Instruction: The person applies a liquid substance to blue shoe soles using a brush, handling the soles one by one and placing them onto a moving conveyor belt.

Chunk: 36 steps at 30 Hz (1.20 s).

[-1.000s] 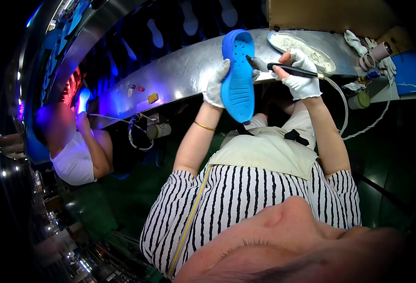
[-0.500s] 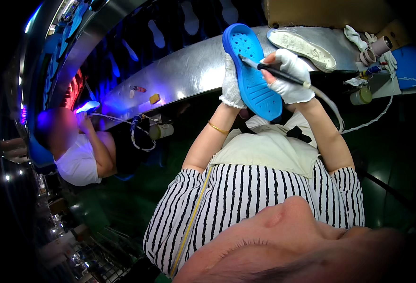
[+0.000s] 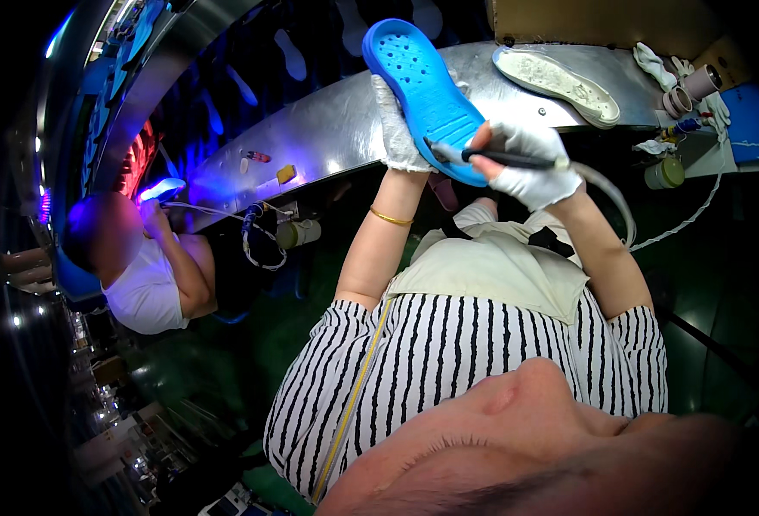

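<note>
A blue shoe sole point(image 3: 427, 90), dotted with holes toward its far end and ridged at the near end, is held tilted over the metal bench. White-gloved, my left hand point(image 3: 397, 125) grips it from beneath along its left edge; most of those fingers are hidden. In my right hand point(image 3: 526, 163), also gloved but with bare fingertips, is a black-handled brush point(image 3: 509, 158) with a pale hose running from its back end. The brush's tip lies at the left edge of the sole's near end.
A cream sole point(image 3: 556, 86) lies on the curved metal bench point(image 3: 328, 138). Gloves point(image 3: 653, 67), cups point(image 3: 700, 82) and a lidded pot point(image 3: 664, 174) stand at the right. Dark conveyor slots with soles run behind. At left, a person point(image 3: 151, 275) works under blue light.
The blue sole has shifted up and left with my left hand. My right hand has brought the brush from the sole's upper middle down to its near end.
</note>
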### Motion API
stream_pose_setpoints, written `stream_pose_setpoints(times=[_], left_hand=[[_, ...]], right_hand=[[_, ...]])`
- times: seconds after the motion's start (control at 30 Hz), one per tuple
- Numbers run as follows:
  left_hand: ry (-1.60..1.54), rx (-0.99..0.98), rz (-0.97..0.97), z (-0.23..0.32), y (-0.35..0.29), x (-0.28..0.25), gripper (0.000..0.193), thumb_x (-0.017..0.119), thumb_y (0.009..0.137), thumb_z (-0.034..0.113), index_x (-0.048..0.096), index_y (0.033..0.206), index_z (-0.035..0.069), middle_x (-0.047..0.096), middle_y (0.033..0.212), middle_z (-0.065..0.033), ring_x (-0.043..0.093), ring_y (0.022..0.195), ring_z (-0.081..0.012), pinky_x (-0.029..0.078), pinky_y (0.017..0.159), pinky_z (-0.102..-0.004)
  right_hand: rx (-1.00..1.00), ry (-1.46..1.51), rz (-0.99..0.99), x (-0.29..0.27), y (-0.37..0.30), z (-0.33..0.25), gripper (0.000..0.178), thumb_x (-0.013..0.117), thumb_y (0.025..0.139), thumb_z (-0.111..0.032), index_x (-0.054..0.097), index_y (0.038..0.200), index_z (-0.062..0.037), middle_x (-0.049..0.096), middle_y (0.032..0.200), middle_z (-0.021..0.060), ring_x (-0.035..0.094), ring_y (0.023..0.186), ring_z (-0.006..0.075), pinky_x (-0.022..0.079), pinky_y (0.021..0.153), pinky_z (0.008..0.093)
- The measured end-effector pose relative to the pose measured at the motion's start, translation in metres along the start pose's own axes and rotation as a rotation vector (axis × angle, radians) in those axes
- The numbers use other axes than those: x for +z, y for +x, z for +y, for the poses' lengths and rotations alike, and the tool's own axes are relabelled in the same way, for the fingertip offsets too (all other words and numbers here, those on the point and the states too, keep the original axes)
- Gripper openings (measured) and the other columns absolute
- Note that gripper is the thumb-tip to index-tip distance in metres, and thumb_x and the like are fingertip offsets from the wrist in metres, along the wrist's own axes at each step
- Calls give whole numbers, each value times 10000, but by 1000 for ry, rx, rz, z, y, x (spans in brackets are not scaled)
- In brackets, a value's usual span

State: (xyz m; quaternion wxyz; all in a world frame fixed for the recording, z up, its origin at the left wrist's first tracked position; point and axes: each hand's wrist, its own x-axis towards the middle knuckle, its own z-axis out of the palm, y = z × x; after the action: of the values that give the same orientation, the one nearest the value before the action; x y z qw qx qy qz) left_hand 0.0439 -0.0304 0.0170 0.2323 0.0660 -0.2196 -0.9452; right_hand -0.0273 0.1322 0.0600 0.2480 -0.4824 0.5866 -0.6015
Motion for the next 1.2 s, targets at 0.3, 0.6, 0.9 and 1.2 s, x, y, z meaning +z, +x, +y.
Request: stream_pose_setpoints(times=[0.3, 0.6, 0.9, 1.2], left_hand=[[-29, 32, -41, -13, -28, 23, 804, 354, 818, 706, 369, 1337, 93, 488, 1248, -112, 489, 1109, -259, 417, 953, -419], [42, 190, -131, -7, -11, 5, 840, 400, 804, 699, 344, 1349, 62, 460, 1286, -143, 491, 1126, -289, 411, 966, -432], [94, 186, -198, 3, -5, 5, 819, 379, 813, 687, 291, 1404, 126, 368, 1380, -185, 394, 1244, -344, 279, 1045, -548], [89, 76, -200, 13, 1, 2, 822, 391, 827, 654, 301, 1390, 62, 375, 1358, -236, 415, 1220, -370, 301, 1038, -529]], right_hand=[[-38, 141, 116, -22, 15, 10, 86, 619, 825, -5, 546, 870, -10, 604, 850, 64, 599, 735, 102, 476, 661, 216], [93, 220, 71, -4, 4, 4, 109, 666, 713, 0, 587, 787, -15, 599, 786, 100, 593, 715, 194, 469, 667, 275], [202, 378, -53, -2, 3, 8, 110, 636, 782, 40, 591, 875, 2, 624, 817, 64, 596, 737, 103, 488, 674, 235], [87, 138, -123, -17, 6, 5, 98, 644, 739, 39, 609, 816, -11, 625, 839, 70, 594, 736, 115, 495, 690, 254]])
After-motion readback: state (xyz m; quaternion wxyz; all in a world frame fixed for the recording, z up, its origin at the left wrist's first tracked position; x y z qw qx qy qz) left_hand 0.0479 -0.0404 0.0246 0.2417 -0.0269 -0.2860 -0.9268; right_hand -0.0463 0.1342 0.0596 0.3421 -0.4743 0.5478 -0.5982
